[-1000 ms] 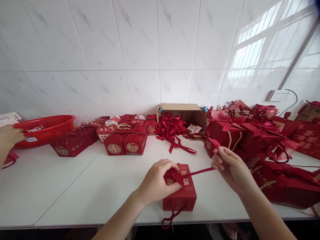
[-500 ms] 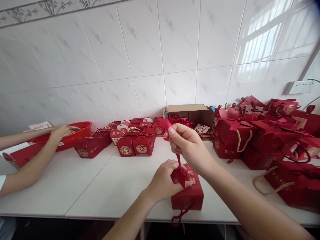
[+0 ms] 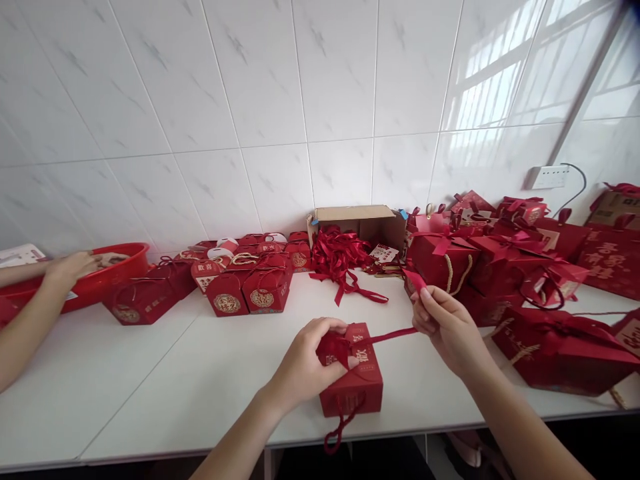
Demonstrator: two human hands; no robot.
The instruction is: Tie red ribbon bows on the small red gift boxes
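A red gift box (image 3: 367, 387) with pale lettering stands near the table's front edge, a dark red cord loop (image 3: 335, 437) hanging from its front side. My left hand (image 3: 310, 357) grips the top of this box, thumb and fingers pressing ribbon against it. From there a red ribbon (image 3: 390, 335) stretches to the right, pulled fairly straight. Its far end is pinched between the thumb and fingers of my right hand (image 3: 447, 323), raised to the right of the box.
Finished-looking red boxes (image 3: 250, 293) stand back left; more red boxes (image 3: 565, 353) crowd the right. Loose red ribbons (image 3: 343, 253) spill before an open cardboard box (image 3: 355, 213) at the wall. Far left, another person's hand (image 3: 73, 270) reaches into a red basin (image 3: 133, 263).
My right hand has drawn the ribbon from above the box out to the right and lower. My left hand stays on the box. The view has turned rightward.
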